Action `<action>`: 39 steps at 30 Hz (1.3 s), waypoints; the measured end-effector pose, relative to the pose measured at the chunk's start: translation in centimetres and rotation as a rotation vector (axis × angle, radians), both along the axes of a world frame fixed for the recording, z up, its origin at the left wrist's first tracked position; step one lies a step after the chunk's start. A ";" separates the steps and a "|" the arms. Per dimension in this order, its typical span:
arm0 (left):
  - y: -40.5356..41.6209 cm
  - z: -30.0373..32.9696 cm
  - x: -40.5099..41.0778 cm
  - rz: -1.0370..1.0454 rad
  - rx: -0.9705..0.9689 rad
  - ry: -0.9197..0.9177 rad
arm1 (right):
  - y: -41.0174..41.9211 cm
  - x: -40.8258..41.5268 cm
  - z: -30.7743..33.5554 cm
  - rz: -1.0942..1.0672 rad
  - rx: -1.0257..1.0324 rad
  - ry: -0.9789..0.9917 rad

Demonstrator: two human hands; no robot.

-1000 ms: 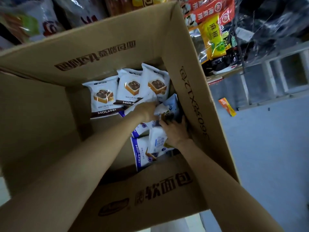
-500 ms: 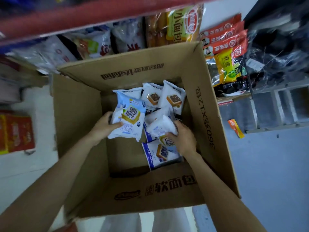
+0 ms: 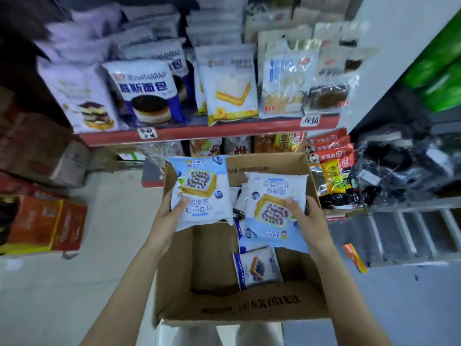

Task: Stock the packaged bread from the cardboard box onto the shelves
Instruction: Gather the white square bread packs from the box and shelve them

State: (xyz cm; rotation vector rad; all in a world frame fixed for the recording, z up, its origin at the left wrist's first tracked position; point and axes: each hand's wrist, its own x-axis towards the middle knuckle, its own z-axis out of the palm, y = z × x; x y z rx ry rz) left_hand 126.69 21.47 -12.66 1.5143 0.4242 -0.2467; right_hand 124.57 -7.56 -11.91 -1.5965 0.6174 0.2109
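An open cardboard box [image 3: 249, 309] stands on the floor in front of me. My left hand [image 3: 169, 216] grips a light-blue blueberry toast bread packet [image 3: 199, 193], held upright above the box's left side. My right hand [image 3: 308, 218] grips a second packet of the same kind [image 3: 274, 211], turned upside down, above the box's right side. Inside the box lie more packets, among them a small blue-and-white MOLAFEI packet [image 3: 257, 269] near the bottom. The red-edged shelf [image 3: 212, 132] ahead carries rows of packaged bread.
A lower shelf behind the box holds more snack bags, with red and yellow packets [image 3: 329, 156] at the right. Orange cartons [image 3: 42, 221] sit on the floor at left. A grey ladder-like rack [image 3: 411, 233] and an orange packet [image 3: 355, 257] lie on the floor at right.
Both hands have lifted out of the box, each bringing up a blue bread packet. My view has tilted up from the box interior, so the upper shelf now shows.
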 end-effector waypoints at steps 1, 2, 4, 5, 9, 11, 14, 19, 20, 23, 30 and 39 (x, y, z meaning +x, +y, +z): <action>0.2 1.5 0.1 0.023 -0.001 -0.037 | 0.3 0.3 1.3 -0.042 0.099 0.006; 0.4 2.9 0.3 0.043 -0.002 -0.074 | 0.6 0.6 2.4 -0.073 0.200 0.014; 1.0 5.9 1.0 0.086 0.001 -0.152 | 1.2 1.4 4.9 -0.039 0.370 0.011; 1.3 7.4 1.5 0.109 0.005 -0.193 | 1.5 1.9 6.2 0.018 0.431 -0.008; 3.4 13.0 3.2 0.138 0.084 -0.379 | 3.4 4.1 11.6 0.206 0.395 -0.138; 4.8 15.7 3.7 0.157 0.118 -0.434 | 4.4 5.3 14.7 0.239 0.157 -0.263; 6.4 19.4 4.6 0.173 0.187 -0.526 | 5.2 7.1 20.1 0.227 -0.065 -0.509; 7.1 26.8 7.2 0.187 0.169 -0.787 | 5.2 9.8 29.4 0.232 -0.155 -0.906; 7.1 28.3 7.9 0.185 0.176 -0.819 | 5.3 10.5 31.0 0.223 -0.165 -0.961; 7.7 31.4 9.9 0.226 0.191 -0.888 | 6.1 12.7 35.8 0.187 -0.284 -1.091; 11.2 33.5 13.9 0.330 0.152 -0.923 | 11.1 17.3 47.3 0.416 -1.719 -1.215; 15.3 34.9 16.1 0.316 0.098 -0.963 | 22.3 27.1 46.4 0.510 -2.404 -1.036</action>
